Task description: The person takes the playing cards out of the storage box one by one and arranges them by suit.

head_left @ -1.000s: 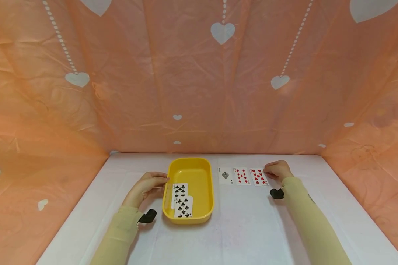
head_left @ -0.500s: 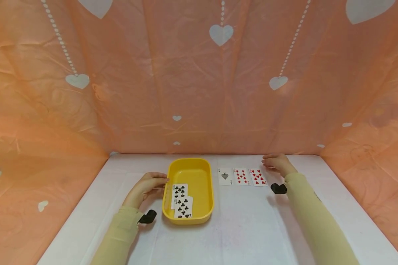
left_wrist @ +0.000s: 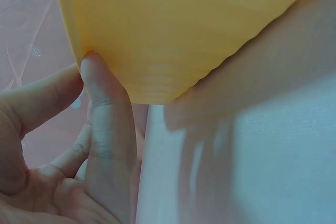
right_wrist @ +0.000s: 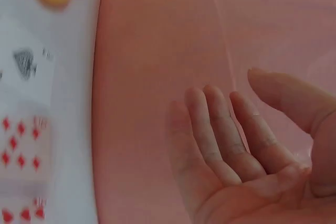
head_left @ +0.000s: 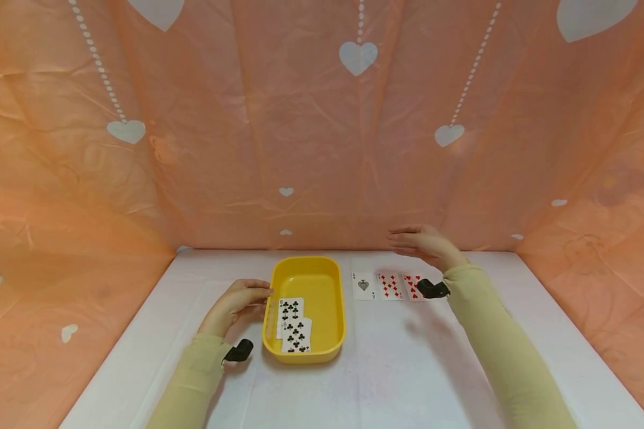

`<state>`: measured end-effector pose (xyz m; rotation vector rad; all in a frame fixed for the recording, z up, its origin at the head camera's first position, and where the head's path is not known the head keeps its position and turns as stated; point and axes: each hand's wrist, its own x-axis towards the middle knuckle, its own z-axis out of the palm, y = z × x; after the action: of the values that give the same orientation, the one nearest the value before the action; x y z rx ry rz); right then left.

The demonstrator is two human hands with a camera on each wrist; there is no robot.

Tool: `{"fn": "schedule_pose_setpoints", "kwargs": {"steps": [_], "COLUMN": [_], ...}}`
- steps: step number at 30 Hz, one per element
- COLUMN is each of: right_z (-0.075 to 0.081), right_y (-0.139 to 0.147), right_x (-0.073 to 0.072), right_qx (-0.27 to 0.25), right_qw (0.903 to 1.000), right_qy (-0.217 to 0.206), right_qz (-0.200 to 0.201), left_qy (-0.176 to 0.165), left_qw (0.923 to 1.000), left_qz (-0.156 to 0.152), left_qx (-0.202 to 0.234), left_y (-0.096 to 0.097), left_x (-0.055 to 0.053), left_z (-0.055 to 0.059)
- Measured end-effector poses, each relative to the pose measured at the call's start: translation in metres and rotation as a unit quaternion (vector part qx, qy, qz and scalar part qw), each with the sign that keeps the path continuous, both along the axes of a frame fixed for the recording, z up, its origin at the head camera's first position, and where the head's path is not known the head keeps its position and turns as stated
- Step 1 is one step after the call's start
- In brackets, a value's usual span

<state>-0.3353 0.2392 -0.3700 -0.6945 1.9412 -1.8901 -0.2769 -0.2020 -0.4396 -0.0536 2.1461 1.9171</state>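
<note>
My left hand point(head_left: 238, 301) is at the left side of a yellow tray point(head_left: 334, 298), with thumb and a finger pinching its rim, as the left wrist view shows. Two club playing cards point(head_left: 297, 335) lie overlapping, face up, inside the tray. My right hand point(head_left: 421, 244) is raised above the table with fingers extended and nothing in it; the palm point(right_wrist: 252, 198) faces the right wrist camera. Below it lie an ace of spades point(head_left: 363, 286), a diamonds card point(head_left: 391, 286) and a hearts card point(head_left: 411, 287) in a row, the last partly hidden by the wrist camera.
A white cloth point(head_left: 386, 369) covers the table. Behind it and at both sides hangs an orange curtain point(head_left: 311, 143) with white hearts. Black wrist cameras point(head_left: 433, 289) stick out from the sleeves.
My right hand has left the hearts card's side, lifting and moving left over the row. Its fingers have straightened. The left hand, tray and cards have stayed in place.
</note>
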Motion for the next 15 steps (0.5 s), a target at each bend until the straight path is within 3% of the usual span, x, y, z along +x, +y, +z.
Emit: {"fn": "schedule_pose_setpoints", "kwargs": {"steps": [2, 3, 6, 15], "right_z": [0.005, 0.020, 0.025, 0.025], "right_y": [-0.015, -0.033, -0.058, -0.117], "right_x": [0.001, 0.003, 0.002, 0.002], "right_qx": [0.008, 0.011, 0.032, 0.055], "right_qw": [0.9999, 0.9981, 0.9964, 0.9938], "right_qy": [-0.008, -0.041, -0.060, -0.095], "right_qz": [-0.001, -0.044, -0.051, -0.018], "left_qy": [-0.001, -0.002, -0.011, -0.025], "left_qw": [1.0000, 1.0000, 0.9999, 0.9995], "left_qz": [0.001, 0.001, 0.008, 0.018], "left_qx": [-0.001, -0.002, -0.002, -0.008], "left_y": [0.000, 0.000, 0.001, 0.002], "left_x": [0.000, 0.000, 0.000, -0.001], "left_z": [0.000, 0.001, 0.002, 0.002]}}
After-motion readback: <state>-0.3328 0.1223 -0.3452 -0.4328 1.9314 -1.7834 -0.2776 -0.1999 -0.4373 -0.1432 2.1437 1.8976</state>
